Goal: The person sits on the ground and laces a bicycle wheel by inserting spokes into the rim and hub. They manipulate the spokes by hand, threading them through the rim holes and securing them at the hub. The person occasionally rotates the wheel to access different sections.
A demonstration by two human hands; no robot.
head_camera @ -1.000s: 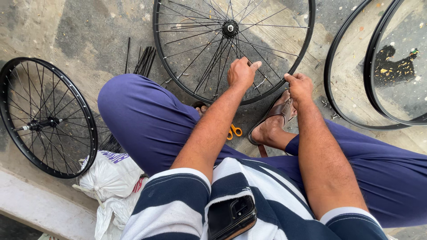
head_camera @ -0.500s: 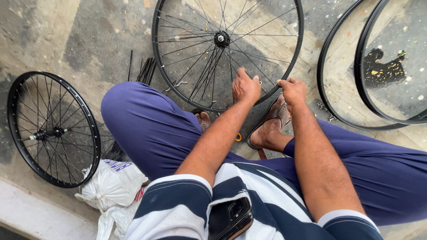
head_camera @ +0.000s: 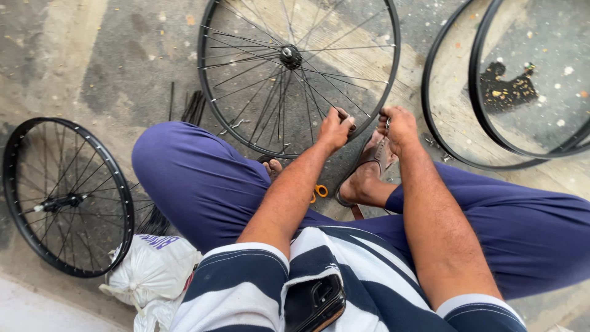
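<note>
A spoked bicycle wheel point(head_camera: 289, 58) with a black rim lies on the concrete in front of my crossed legs. My left hand point(head_camera: 335, 128) grips the near part of its rim, fingers curled over the edge. Just to the right, my right hand point(head_camera: 399, 126) is closed on a small metal tool held against the same stretch of rim. My sandalled foot point(head_camera: 362, 178) sits directly below both hands.
A second spoked wheel point(head_camera: 61, 197) lies at the left. Two bare black rims point(head_camera: 467, 110) lie at the upper right. Loose spokes point(head_camera: 193, 107) sit near my left knee, an orange-handled tool point(head_camera: 319, 192) by my foot, a white bag point(head_camera: 153, 270) at the lower left, a phone point(head_camera: 313, 301) in my shirt pocket.
The view has shifted so the wheels sit further right in frame. Both hands stay on the near rim and have drawn slightly closer together.
</note>
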